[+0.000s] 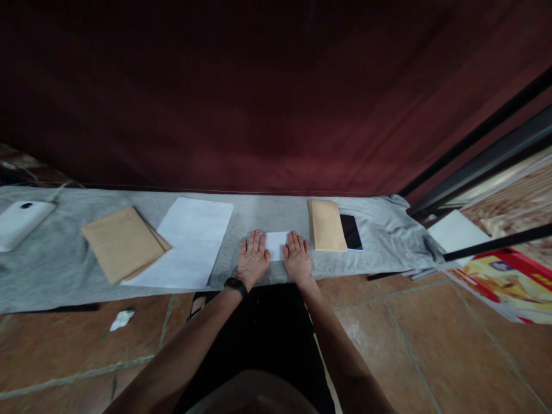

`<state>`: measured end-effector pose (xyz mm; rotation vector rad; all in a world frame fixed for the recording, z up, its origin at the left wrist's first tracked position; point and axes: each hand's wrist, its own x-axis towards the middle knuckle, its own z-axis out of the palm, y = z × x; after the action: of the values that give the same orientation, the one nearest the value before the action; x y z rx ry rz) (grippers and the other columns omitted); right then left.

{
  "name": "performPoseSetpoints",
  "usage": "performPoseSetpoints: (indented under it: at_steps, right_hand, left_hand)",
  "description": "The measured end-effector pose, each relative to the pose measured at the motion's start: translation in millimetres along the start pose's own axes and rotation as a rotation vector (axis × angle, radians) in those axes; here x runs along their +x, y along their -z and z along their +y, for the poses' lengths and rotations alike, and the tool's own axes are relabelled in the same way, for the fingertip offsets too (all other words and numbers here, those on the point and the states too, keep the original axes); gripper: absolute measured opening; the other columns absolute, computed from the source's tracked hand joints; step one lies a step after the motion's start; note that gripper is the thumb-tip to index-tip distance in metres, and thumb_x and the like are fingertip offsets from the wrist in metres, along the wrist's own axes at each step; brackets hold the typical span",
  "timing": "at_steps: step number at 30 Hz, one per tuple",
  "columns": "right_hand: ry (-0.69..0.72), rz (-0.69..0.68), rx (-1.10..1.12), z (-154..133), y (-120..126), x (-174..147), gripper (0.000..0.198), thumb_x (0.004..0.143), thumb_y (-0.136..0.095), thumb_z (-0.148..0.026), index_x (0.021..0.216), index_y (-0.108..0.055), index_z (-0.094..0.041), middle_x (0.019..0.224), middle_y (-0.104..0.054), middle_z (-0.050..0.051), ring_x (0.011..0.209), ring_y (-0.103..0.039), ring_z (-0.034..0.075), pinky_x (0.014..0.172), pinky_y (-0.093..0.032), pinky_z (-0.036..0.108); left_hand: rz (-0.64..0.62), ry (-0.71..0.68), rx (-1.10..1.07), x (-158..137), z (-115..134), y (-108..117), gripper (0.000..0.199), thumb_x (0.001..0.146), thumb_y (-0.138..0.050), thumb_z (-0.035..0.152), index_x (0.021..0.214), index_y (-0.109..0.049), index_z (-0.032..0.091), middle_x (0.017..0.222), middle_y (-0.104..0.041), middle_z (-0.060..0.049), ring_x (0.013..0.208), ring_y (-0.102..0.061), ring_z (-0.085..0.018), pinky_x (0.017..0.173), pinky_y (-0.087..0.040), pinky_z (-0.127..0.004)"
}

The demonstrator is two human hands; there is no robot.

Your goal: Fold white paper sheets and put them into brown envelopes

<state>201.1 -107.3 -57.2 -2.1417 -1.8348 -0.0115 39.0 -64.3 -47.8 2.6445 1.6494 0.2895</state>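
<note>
A small white folded paper lies flat on the grey cloth in front of me. My left hand rests palm down over its left end, fingers stretched out. Over the right end lies my right hand, also flat with its fingers extended. The middle of the paper shows between my thumbs, while both ends are hidden under the hands. A dark band circles my left wrist. Left of my hands are white paper sheets with a crease across them. To the right sits a stack of brown envelopes.
More brown envelopes overlap the white sheets on the left. A phone lies partly under the right stack. A white device stands at the far left. Dark red cloth hangs behind the narrow table. A red and yellow box is at right.
</note>
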Motion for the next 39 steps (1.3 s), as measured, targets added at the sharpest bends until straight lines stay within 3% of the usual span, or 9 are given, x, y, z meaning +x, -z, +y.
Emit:
performPoseSetpoints:
  at_steps: [10, 21, 27, 35, 39]
  right_hand:
    - [-0.02, -0.016, -0.003, 3.8, 6.9, -4.3, 0.052, 0.105, -0.035, -0.031, 0.153, -0.037, -0.013, 0.156, -0.041, 0.013, 0.146, -0.034, 0.027, 0.118, -0.025, 0.05]
    - [-0.03, 0.003, 0.019, 4.7, 3.2, -5.4, 0.052, 0.104, -0.034, -0.032, 0.154, -0.036, -0.013, 0.156, -0.041, 0.011, 0.145, -0.035, 0.027, 0.119, -0.024, 0.049]
    - [-0.035, 0.022, 0.034, 5.4, 6.6, -5.8, 0.05, 0.103, -0.037, -0.03, 0.15, -0.041, -0.013, 0.154, -0.044, 0.012, 0.142, -0.038, 0.026, 0.118, -0.024, 0.047]
    - [-0.185, 0.031, 0.073, -4.5, 20.9, -7.2, 0.037, 0.098, -0.046, -0.023, 0.13, -0.062, -0.017, 0.129, -0.062, 0.015, 0.116, -0.056, 0.027, 0.1, -0.042, 0.04]
    - [-0.279, -0.049, 0.094, -14.6, 28.8, 0.1, 0.029, 0.097, -0.047, -0.024, 0.118, -0.066, -0.016, 0.112, -0.067, 0.015, 0.1, -0.065, 0.024, 0.086, -0.048, 0.033]
  left_hand:
    - [0.05, 0.064, -0.07, -4.0, -0.4, -4.8, 0.062, 0.094, -0.041, 0.031, 0.154, -0.035, 0.015, 0.163, -0.026, -0.013, 0.152, -0.018, -0.032, 0.121, -0.019, -0.054]
    - [0.115, 0.122, -0.085, -35.3, -11.8, -4.2, 0.063, 0.099, -0.033, 0.035, 0.153, -0.031, 0.004, 0.16, -0.031, -0.02, 0.151, -0.025, -0.03, 0.122, -0.021, -0.051]
    - [0.104, 0.136, -0.077, -43.1, -16.2, -1.0, 0.06, 0.098, -0.03, 0.03, 0.154, -0.032, 0.008, 0.16, -0.034, -0.014, 0.151, -0.026, -0.027, 0.123, -0.019, -0.05]
    - [0.141, 0.128, -0.098, -42.3, -16.1, -1.4, 0.061, 0.098, -0.029, 0.028, 0.155, -0.029, 0.01, 0.159, -0.036, -0.014, 0.15, -0.027, -0.027, 0.122, -0.02, -0.051]
    - [0.143, 0.132, -0.093, -42.7, -15.1, -0.1, 0.059, 0.098, -0.029, 0.029, 0.154, -0.034, 0.009, 0.158, -0.037, -0.015, 0.15, -0.027, -0.027, 0.122, -0.02, -0.051]
